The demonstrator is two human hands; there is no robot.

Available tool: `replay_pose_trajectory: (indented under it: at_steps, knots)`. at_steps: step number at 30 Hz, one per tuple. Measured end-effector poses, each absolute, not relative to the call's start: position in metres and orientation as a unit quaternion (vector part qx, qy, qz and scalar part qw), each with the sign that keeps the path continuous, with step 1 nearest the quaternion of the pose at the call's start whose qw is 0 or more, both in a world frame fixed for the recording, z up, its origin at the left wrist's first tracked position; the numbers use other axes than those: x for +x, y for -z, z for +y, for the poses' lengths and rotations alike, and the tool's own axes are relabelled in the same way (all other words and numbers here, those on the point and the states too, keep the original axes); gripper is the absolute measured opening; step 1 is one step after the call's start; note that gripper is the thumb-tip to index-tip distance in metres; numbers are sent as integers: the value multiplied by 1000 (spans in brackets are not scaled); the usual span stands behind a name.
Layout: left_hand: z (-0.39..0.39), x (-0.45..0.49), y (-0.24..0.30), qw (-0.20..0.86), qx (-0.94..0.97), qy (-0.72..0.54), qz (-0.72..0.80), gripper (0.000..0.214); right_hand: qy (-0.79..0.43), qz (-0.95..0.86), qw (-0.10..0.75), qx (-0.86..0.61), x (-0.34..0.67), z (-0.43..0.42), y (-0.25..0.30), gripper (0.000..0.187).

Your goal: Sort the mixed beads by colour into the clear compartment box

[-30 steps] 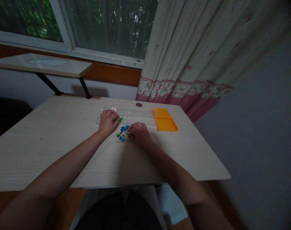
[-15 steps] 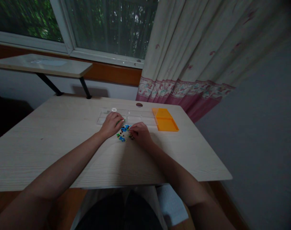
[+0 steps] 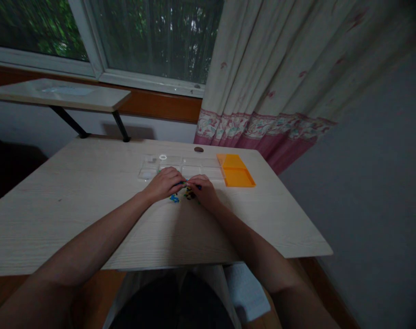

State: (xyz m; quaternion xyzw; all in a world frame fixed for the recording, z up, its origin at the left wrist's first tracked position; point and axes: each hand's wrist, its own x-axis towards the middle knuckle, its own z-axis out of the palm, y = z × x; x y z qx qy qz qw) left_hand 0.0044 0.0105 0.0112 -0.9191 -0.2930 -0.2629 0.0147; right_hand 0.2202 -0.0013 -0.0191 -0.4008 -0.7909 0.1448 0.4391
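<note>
My left hand (image 3: 165, 183) and my right hand (image 3: 203, 189) meet fingertip to fingertip over small coloured pieces on the table. Both are closed, thumbs against fingers; whatever sits in the pinch is too small and partly hidden to name. Below the fingertips lies a blue piece (image 3: 174, 198), with a cluster of dark and yellow pieces (image 3: 189, 193) beside it. More of the pile is covered by my hands. Just behind them a clear plastic compartment box (image 3: 192, 170) rests on the table, partly hidden by my left fingers.
An orange open case (image 3: 238, 177) adjoins the clear box's right end. The pale wooden table (image 3: 101, 201) has a dark round spot (image 3: 198, 150) near its back edge. A raised shelf (image 3: 67, 96) stands at the back left. The curtain (image 3: 255, 91) hangs behind the table.
My left hand has come down from the clear box, moving right to meet my right hand over the pieces. My right hand has barely shifted. Less of the pile shows.
</note>
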Motion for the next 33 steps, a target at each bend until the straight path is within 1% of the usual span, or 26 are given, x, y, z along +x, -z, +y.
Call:
replay_pose_trajectory:
  at_steps: [4,7,11,14,25,33]
  knots:
    - [12,3,-10,22,-913,275,-300,28,-126,-799,430,-400,221,-3,15,23]
    - [14,1,-8,29,-896,298,-329,27,-78,-793,410,-443,227,-4,8,22]
    - [20,-5,-4,45,-840,365,-399,26,-8,-772,340,-537,243,0,1,17]
    - [27,-11,0,52,-802,396,-444,28,16,-770,290,-569,253,2,-1,13]
    - [31,-17,2,60,-756,386,-525,34,35,-808,181,-560,261,-1,-13,11]
    - [33,-17,4,51,-747,377,-545,35,49,-820,149,-551,261,-2,-13,13]
